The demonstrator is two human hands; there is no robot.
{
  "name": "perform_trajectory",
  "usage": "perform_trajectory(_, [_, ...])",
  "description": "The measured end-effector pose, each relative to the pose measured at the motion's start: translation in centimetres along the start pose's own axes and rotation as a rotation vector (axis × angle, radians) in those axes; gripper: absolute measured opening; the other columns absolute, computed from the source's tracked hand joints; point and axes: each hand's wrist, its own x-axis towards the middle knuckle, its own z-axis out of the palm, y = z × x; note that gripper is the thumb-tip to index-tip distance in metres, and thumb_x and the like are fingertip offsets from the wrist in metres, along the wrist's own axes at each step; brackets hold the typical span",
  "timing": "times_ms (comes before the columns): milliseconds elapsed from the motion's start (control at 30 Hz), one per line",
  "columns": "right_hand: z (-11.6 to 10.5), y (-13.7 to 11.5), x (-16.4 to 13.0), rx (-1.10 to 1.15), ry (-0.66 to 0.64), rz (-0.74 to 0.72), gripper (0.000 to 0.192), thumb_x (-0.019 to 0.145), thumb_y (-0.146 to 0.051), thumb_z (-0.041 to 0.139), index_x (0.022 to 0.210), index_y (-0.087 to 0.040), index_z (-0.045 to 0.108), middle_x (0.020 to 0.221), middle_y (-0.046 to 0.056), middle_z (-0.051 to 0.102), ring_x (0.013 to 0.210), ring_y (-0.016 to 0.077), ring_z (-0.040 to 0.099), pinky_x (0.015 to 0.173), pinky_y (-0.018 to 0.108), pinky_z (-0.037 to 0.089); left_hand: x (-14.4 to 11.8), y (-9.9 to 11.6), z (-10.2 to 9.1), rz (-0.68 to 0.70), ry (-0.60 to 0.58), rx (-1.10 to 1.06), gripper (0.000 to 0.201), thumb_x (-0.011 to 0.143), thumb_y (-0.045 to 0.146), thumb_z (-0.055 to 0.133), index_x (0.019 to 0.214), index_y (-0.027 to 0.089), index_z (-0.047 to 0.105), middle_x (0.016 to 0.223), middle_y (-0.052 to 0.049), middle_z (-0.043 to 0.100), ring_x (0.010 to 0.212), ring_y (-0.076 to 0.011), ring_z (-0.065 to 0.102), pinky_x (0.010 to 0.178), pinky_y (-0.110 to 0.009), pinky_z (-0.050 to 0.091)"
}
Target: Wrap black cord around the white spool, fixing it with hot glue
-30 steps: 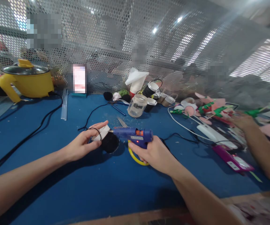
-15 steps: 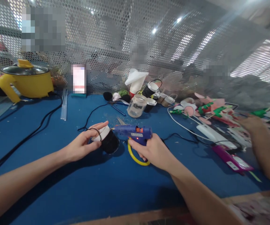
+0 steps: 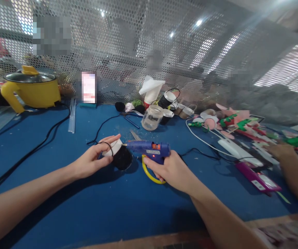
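On the near part of the blue counter [image 3: 86, 214], the person's right hand [image 3: 173, 169] grips a blue glue gun [image 3: 149, 148], its handle mostly covered by the palm. The left hand [image 3: 94, 157] grips a tilted black-and-white cup [image 3: 122, 158] by its white end, fingers hiding part of it. The nozzle is at the cup's white part; whether they touch is too small to tell. A yellow loop [image 3: 149, 174] shows below the gun and a metal blade [image 3: 135, 135] beyond it; the gun hides any join. At right, a co-worker's hand [image 3: 280, 152] is blurred among pink and green pieces, its grip impossible to tell, the arm cut off by the frame. Farther back stand a clear jar [image 3: 152, 119], a yellow pot [image 3: 37, 93] and a perforated screen [image 3: 123, 62], shapes behind it indistinct.
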Motion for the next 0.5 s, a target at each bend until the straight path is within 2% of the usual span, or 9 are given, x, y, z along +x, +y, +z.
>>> perform_trajectory(233, [0.1, 0.09, 0.01, -0.021, 0.046, -0.016, 0.032, 0.073, -0.03, 0.051, 0.046, -0.019, 0.038, 0.034, -0.005, 0.041, 0.033, 0.0073, 0.038, 0.038, 0.021, 0.035, 0.0, -0.12, -0.02, -0.005, 0.0, 0.019, 0.02, 0.078, 0.035, 0.046, 0.069, 0.017, 0.048, 0.139, -0.013, 0.03, 0.127, -0.0307, 0.025, 0.1, -0.046, 0.023])
perform_trajectory(500, [0.17, 0.09, -0.05, 0.015, -0.001, 0.008, 0.032, 0.074, -0.03, 0.049, 0.047, -0.019, 0.037, 0.035, -0.005, 0.039, 0.033, 0.0066, 0.038, 0.037, 0.02, 0.034, -0.04, -0.18, 0.01, 0.003, 0.014, 0.009, 0.019, 0.078, 0.032, 0.046, 0.066, 0.018, 0.046, 0.139, -0.012, 0.031, 0.128, -0.0287, 0.024, 0.101, -0.045, 0.024])
